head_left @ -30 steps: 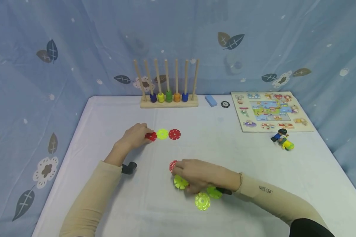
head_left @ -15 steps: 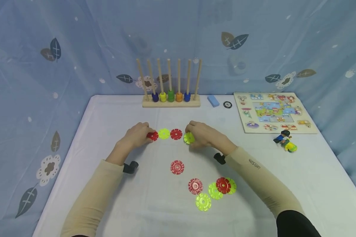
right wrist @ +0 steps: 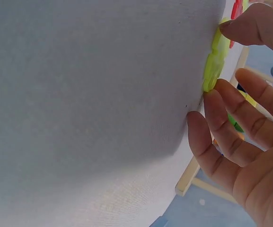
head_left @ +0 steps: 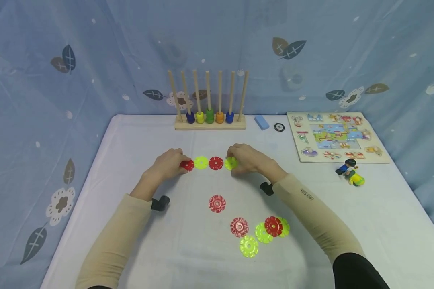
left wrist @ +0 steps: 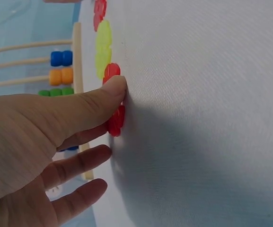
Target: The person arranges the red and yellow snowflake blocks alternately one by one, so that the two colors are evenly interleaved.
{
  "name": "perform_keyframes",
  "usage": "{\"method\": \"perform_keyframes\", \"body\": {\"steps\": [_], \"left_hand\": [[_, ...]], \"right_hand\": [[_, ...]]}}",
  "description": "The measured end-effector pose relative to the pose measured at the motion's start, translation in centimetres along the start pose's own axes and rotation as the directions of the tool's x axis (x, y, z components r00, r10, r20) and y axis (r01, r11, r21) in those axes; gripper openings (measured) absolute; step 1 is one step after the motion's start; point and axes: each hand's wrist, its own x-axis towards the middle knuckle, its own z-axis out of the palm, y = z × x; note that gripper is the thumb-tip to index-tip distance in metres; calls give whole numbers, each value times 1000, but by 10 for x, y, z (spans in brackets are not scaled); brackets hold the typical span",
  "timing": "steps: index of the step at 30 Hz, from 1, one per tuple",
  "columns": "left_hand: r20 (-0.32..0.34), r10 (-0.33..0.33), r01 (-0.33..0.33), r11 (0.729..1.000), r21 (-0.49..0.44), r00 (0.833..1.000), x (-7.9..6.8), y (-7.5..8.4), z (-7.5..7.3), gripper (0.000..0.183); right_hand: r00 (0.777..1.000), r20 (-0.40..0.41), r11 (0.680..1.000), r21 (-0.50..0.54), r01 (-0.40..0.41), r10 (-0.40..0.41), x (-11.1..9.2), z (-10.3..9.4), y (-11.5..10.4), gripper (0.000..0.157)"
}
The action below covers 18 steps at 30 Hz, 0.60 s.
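Several flower-shaped plastic discs form a row across the table. My left hand (head_left: 168,163) pinches the red disc (left wrist: 116,122) at the row's left end between thumb and forefinger. Beside that disc lies a yellow-green disc (head_left: 201,162), then a second red disc (head_left: 215,163). At the row's right end my right hand (head_left: 249,159) holds another yellow-green disc (right wrist: 214,66) by its edges, thumb on one side and fingertips on the other. The left hand's other fingers stay apart from the disc in the left wrist view.
Nearer the body lie two loose red discs (head_left: 217,204) and a cluster of yellow-green discs (head_left: 248,246) with a red disc (head_left: 273,226) on top. Behind stand a peg rack (head_left: 209,125), a blue block (head_left: 262,122), a black ring (head_left: 279,127), a puzzle board (head_left: 304,156) and toy figures (head_left: 354,178).
My right hand has moved from the loose discs up to the row's right end, bringing a yellow-green disc, which now lies closer to the red one. The left hand keeps its place.
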Motion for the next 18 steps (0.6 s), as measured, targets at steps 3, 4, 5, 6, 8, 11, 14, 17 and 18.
{"method": "perform_keyframes", "body": {"steps": [3,4,5,6,8,11,14,17,18], "left_hand": [[-3,3,-3,1000,4,1000,0,-1,0,45],[-4,5,-5,1000,6,1000,0,-1,0,45],[-4,6,-6,1000,8,1000,0,-1,0,45],[-5,6,-6,1000,9,1000,1,-1,0,45],[-5,4,-4,1000,10,1000,1,-1,1,45],[-2,2,-2,1000,8,1000,1,-1,1,46],[2,4,-4,1000,8,1000,1,-1,0,46],[4,5,-5,1000,11,1000,1,-1,0,45],[5,4,-4,1000,11,1000,1,-2,0,45]], "right_hand": [[1000,2,1000,1,3,-3,1,0,-1,49],[1000,4,1000,2,2,-2,1,0,-1,49],[1000,4,1000,2,3,-3,1,0,0,49],[1000,4,1000,3,2,-2,1,0,0,49],[1000,-1,1000,3,5,-5,1,0,0,48],[1000,-11,1000,-10,13,-13,0,0,0,47],[1000,-22,999,-42,13,-14,-3,0,-1,47],[999,-35,997,-76,21,-24,-9,0,-3,46],[999,-38,997,-76,27,-30,-11,0,-4,45]]}}
